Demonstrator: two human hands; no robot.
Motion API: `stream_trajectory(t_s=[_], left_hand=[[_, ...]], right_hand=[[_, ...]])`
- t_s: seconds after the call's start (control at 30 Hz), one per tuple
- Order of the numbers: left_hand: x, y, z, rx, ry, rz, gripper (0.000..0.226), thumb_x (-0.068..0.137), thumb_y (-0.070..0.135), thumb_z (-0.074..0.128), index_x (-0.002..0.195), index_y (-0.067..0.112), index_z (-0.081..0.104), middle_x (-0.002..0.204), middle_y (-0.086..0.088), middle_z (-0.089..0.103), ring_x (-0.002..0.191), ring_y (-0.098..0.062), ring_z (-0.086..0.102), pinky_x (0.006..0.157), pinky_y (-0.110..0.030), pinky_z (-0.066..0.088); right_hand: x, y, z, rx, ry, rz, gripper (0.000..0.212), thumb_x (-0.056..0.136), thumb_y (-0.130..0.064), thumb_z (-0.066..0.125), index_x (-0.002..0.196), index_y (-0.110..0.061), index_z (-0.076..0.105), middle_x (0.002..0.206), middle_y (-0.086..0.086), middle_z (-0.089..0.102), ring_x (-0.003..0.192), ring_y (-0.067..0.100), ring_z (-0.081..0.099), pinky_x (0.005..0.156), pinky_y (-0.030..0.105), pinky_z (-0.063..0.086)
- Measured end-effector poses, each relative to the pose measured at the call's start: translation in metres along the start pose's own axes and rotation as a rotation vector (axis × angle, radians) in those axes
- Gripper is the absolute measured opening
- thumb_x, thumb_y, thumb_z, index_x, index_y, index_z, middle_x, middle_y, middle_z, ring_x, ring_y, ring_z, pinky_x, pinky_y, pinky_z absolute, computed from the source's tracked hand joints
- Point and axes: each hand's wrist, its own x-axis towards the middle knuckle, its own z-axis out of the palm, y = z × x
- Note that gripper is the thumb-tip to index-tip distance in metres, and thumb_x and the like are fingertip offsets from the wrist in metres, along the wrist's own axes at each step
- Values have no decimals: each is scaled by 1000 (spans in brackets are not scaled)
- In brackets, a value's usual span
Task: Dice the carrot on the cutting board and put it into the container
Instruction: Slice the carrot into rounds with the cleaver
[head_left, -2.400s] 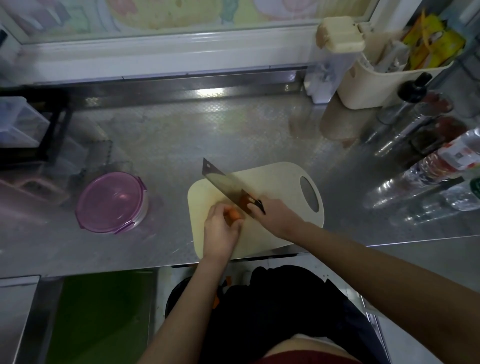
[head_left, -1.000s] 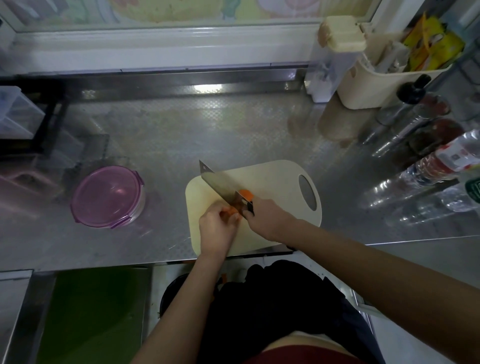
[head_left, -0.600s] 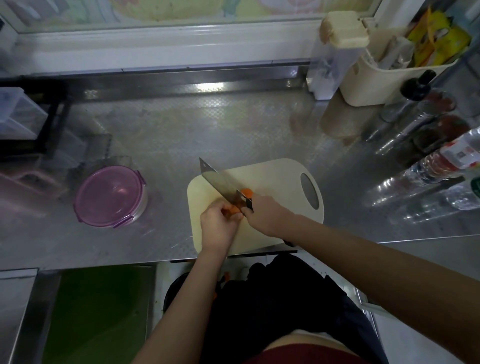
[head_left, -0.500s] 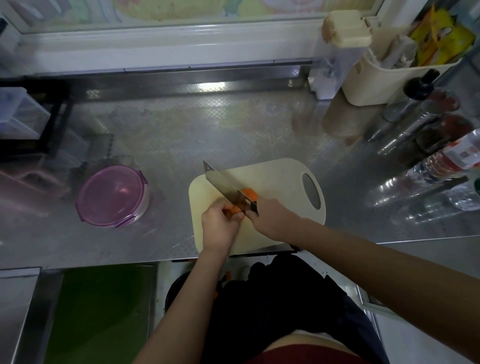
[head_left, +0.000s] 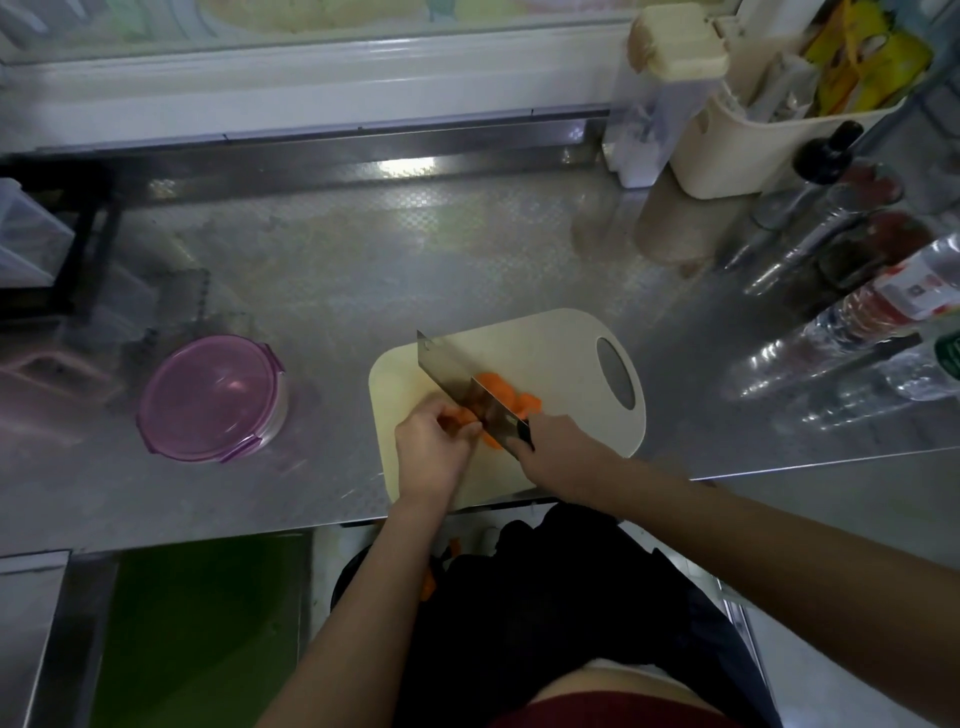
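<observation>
Slicing carrot on the near side of the board

Left hand (head_left: 431, 452) curls round the carrot (head_left: 461, 415) stub, pinning it against rolling. Right hand (head_left: 556, 452) grips the cleaver (head_left: 457, 374) handle, blade angled far-left across the cutting board (head_left: 561, 353). Cut pieces (head_left: 506, 397) lie right of it; the lidded container (head_left: 208, 397) sits well left.

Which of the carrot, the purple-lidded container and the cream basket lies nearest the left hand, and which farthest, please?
1. Carrot, held by the left hand on the board.
2. Purple-lidded container, on its left.
3. Cream basket, far back right.
</observation>
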Motion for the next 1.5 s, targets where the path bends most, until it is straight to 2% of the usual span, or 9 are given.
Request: stream_trajectory(t_s=[0.07,0.2,0.33,0.5,0.73,0.87,1.07,1.27,1.5], left_hand=[[-1,1,-1,3,1,1,12,73,12,76,74,12,64,67,10,58,60,7,48,58,3,33],[-1,1,-1,4,2,1,12,73,12,76,73,14,64,69,9,59,60,5,48,60,-3,33],[0,-2,2,32,17,24,12,73,14,76,75,9,66,72,6,62,64,-4,51,61,-8,32],[1,-6,2,37,21,58,11,73,13,76,75,9,66,71,5,63,63,-5,52,60,-9,33],[-6,-7,4,146,-7,122,14,76,12,72,82,9,59,82,2,55,73,-12,49,63,-13,31],[-16,-10,5,158,-22,124,13,79,12,69,88,10,60,86,6,52,76,-9,48,70,-14,35],[-15,-13,4,167,8,107,13,78,13,71,89,8,66,91,-2,64,79,-11,54,72,-6,31],[-14,-11,4,156,33,103,12,76,16,74,85,10,67,86,3,61,75,-7,49,70,-6,30],[-13,-15,7,109,47,92,12,73,14,76,81,9,69,85,-1,65,75,-11,54,68,-8,31]], right_hand=[[9,-6,4,3,12,4,33,97,-29,45,112,1,48,113,19,54,98,34,57,75,32,39],[25,-10,11,48,38,13,35,95,-29,47,115,-1,49,120,21,50,102,34,55,85,37,44],[27,-9,14,60,69,35,33,96,-28,47,111,1,51,116,21,51,103,35,54,82,35,42],[28,-9,12,74,66,30,35,95,-28,47,119,-1,49,111,21,54,101,35,56,76,33,40],[19,-10,16,22,47,1,40,98,-28,44,123,3,43,125,23,47,113,33,49,91,34,38],[7,-9,22,-5,69,-42,37,98,-29,43,117,3,46,122,21,50,104,32,55,85,34,40],[8,-7,26,64,72,-50,35,97,-26,44,114,5,47,121,24,48,102,36,55,88,43,44],[12,-5,24,69,63,-30,30,97,-24,44,112,3,48,118,22,51,100,34,55,82,37,43],[11,-6,25,73,81,-30,30,97,-21,44,112,5,48,119,25,50,104,36,53,82,37,40]])
